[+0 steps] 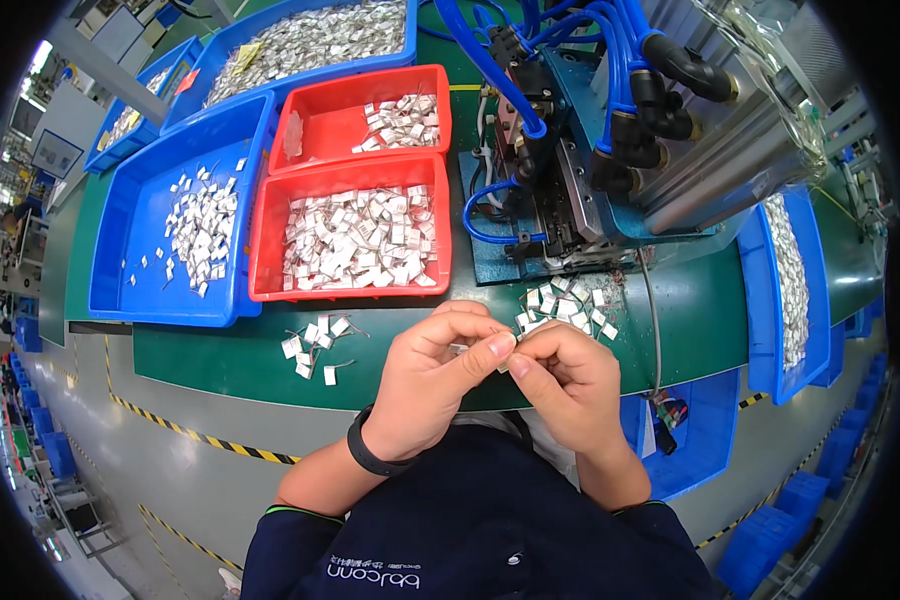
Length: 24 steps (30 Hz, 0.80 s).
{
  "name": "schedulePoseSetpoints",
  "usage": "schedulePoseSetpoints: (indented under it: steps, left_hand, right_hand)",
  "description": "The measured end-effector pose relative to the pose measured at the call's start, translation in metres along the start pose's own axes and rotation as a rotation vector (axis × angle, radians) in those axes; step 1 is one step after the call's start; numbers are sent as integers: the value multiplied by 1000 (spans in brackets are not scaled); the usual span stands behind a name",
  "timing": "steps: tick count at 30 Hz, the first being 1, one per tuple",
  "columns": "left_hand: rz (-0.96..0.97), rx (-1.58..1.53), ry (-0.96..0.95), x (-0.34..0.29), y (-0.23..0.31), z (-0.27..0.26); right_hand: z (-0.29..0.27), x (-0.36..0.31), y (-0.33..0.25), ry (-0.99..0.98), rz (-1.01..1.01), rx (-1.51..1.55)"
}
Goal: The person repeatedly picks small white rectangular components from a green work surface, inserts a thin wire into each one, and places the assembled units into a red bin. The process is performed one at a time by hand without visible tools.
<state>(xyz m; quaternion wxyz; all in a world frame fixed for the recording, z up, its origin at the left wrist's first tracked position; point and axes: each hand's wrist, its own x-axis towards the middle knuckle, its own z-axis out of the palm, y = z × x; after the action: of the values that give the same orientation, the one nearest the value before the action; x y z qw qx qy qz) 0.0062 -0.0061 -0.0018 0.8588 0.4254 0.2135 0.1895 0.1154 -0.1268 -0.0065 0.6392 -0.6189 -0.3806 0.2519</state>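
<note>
My left hand [430, 375] and my right hand [570, 385] meet over the front edge of the green table, both closed in a pinch with thumb tips nearly touching. Between the fingertips shows a sliver of a small pale part [504, 367]; the fingers hide most of it. It looks like the loose small white blocks with thin wire leads around it. A small pile of these white blocks [568, 306] lies just beyond my right hand. A few more blocks [322, 340] are scattered left of my left hand.
Two red bins [348, 295] and a blue bin [110, 265] of white blocks stand left; a larger blue bin [300, 70] sits behind. A machine [580, 190] with blue air hoses rises ahead right. At right is another blue bin [822, 290]; a cable [654, 320] crosses the table.
</note>
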Motion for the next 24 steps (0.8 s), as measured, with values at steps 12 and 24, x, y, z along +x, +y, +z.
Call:
schedulePoseSetpoints:
  steps: [12, 24]
  left_hand:
    - [-38, -32, -44, 2, 0, 5]
    - [-108, -86, -20, 7, -3, 12]
  right_hand:
    - [-9, -4, 0, -58, 93, 150]
    - [-13, -5, 6, 57, -18, 100]
